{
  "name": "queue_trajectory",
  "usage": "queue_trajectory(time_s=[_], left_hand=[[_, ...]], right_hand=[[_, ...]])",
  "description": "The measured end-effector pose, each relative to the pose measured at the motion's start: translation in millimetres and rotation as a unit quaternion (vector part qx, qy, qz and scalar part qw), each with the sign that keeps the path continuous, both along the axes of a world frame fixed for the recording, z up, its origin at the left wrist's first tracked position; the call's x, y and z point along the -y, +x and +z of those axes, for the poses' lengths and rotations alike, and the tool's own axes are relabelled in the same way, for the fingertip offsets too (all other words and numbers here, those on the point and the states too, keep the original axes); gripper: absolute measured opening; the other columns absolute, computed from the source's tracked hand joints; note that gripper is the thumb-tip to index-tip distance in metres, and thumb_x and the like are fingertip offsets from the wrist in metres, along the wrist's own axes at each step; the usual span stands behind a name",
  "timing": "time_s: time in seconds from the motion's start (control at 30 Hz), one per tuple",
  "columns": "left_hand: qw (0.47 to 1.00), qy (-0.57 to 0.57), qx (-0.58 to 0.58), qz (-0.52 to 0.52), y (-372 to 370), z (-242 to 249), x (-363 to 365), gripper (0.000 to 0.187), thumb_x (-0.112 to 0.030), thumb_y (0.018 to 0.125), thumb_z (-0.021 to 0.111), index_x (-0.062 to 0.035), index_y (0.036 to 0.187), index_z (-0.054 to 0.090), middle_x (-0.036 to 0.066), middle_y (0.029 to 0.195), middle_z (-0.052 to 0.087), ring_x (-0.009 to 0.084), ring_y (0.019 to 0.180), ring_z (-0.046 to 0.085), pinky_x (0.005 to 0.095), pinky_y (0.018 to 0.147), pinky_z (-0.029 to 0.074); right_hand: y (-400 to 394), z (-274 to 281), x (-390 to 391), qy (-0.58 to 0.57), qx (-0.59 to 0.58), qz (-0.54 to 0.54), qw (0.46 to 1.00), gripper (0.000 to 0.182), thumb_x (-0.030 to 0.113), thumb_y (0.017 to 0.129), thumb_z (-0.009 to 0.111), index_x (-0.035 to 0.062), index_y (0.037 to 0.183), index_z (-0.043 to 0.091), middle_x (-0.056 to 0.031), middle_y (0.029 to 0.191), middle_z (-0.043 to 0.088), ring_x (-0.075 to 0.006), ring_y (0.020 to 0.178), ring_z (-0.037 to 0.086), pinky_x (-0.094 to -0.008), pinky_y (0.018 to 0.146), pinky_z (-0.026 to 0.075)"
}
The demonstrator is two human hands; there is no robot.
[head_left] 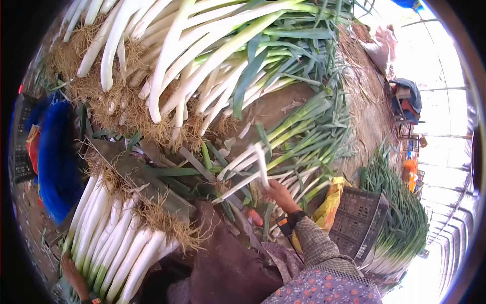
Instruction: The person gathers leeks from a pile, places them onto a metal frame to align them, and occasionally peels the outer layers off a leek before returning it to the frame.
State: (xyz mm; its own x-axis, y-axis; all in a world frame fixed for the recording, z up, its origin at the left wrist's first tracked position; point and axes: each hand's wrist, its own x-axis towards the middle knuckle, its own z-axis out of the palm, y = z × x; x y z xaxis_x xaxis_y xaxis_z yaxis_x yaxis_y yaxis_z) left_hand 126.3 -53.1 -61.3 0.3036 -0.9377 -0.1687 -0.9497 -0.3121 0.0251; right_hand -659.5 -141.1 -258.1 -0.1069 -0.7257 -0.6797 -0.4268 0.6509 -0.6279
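My right hand (278, 196), in a checked sleeve with a dark wrist strap, is closed around a short white leek piece (261, 164), held upright over a small pile of leeks (298, 152). At the lower left, my left hand (74, 274) lies against the green lower stems of a row of thick white leeks (109, 228), whose rooty ends point up and right. Its fingers are partly hidden by the stems, so its grip is unclear. A large heap of leeks (177, 61) with brown roots fills the top.
A black plastic crate (357, 215) with a yellow bag (329, 205) stands right of my right arm. Beyond it lies a green leek pile (392, 213). A blue object (58, 157) and dark crate (23, 137) are at left. A pink sack (382, 48) lies upper right.
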Motion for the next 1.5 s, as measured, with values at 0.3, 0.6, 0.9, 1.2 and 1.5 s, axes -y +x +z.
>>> queue_trajectory(time_s=[0.3,0.6,0.9,1.2,1.5], left_hand=[[1.000,-0.023,-0.006,0.014,-46,13,18,0.035,-0.018,0.097,0.037,0.0013,0.119,0.056,0.019,0.117,0.057,0.0361,0.115,0.049,0.0440,0.101,0.035],[0.999,-0.031,-0.004,0.020,-64,22,31,0.035,-0.018,0.095,0.037,0.0010,0.116,0.057,0.019,0.114,0.058,0.0369,0.109,0.050,0.0443,0.098,0.036],[0.999,-0.021,-0.002,0.026,-49,15,21,0.037,-0.022,0.096,0.038,0.0022,0.117,0.057,0.020,0.113,0.058,0.0383,0.110,0.049,0.0449,0.097,0.036],[0.996,0.079,0.044,-0.019,-17,17,3,0.043,-0.022,0.098,0.046,0.0020,0.134,0.050,0.019,0.141,0.047,0.0342,0.130,0.044,0.0455,0.108,0.036],[0.999,-0.015,-0.028,0.020,-6,-2,5,0.040,-0.024,0.098,0.034,0.0048,0.119,0.054,0.021,0.115,0.057,0.0361,0.112,0.049,0.0439,0.103,0.031]], right_hand=[[15,-10,19,0.009,0.174,-0.176,0.969,0.032,0.012,0.085,0.056,0.0013,0.114,0.053,-0.0068,0.086,0.062,-0.0112,0.067,0.054,-0.0257,0.057,0.042],[160,-22,88,-0.048,-0.025,0.384,0.922,0.040,0.031,0.088,0.060,0.0041,0.116,0.050,-0.0269,0.093,0.064,-0.0426,0.090,0.063,-0.0486,0.079,0.049],[77,-111,189,-0.336,-0.068,-0.089,0.935,0.021,0.017,0.088,0.054,-0.0028,0.094,0.060,-0.0089,0.069,0.060,-0.0177,0.058,0.058,-0.0317,0.051,0.046],[23,-164,301,-0.166,0.049,-0.252,0.952,0.023,0.024,0.084,0.059,0.0078,0.098,0.066,-0.0183,0.088,0.066,-0.0363,0.082,0.064,-0.0446,0.073,0.051],[1,-115,226,-0.220,-0.130,-0.168,0.952,0.041,0.035,0.092,0.048,-0.0046,0.094,0.060,-0.0247,0.085,0.064,-0.0374,0.083,0.063,-0.0441,0.071,0.047]])
